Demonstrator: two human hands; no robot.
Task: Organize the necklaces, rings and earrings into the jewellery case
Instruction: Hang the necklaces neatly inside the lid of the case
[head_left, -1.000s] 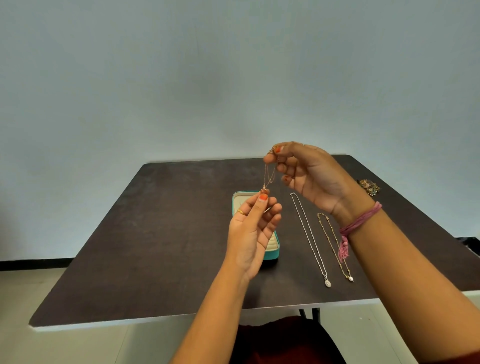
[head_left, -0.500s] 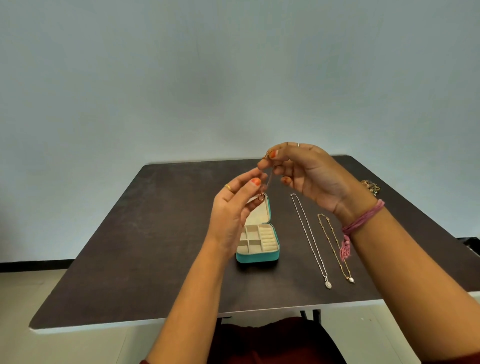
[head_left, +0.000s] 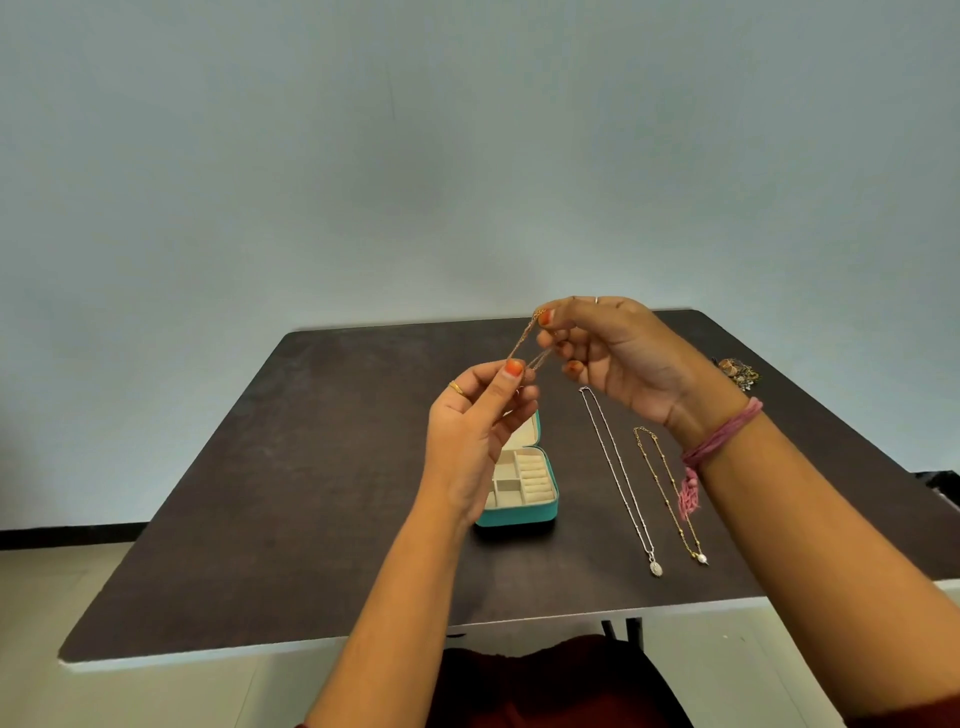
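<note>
No legible text, labels, brand marks, nos. or signs anywhere in view: none on the jewellery case (head_left: 519, 512), the desk (head_left: 322, 467) or the wall behind it.

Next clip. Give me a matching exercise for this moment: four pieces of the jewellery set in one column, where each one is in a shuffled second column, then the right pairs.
Things
1. thin chain
2. silver necklace
3. gold necklace
4. jewellery case

Places
A. open on the table, partly behind the left hand
B. laid out straight, nearest the right forearm
C. in the air, pinched between both hands, the right hand higher
D. laid out straight, between the case and the other laid-out necklace

Pairs: 1-C, 2-D, 3-B, 4-A
</note>
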